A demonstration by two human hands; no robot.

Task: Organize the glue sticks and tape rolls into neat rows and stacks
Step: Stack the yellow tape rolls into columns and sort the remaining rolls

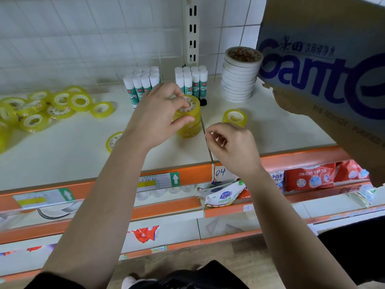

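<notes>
white shelf, left hand gripping yellow tape stack

The tape rolls are tinted clear yellow around white cores. The glue sticks are capped in white and banded in green. The tall stack of tape is white. The shelf is white, edged in orange. The cardboard box is printed in blue.
</notes>
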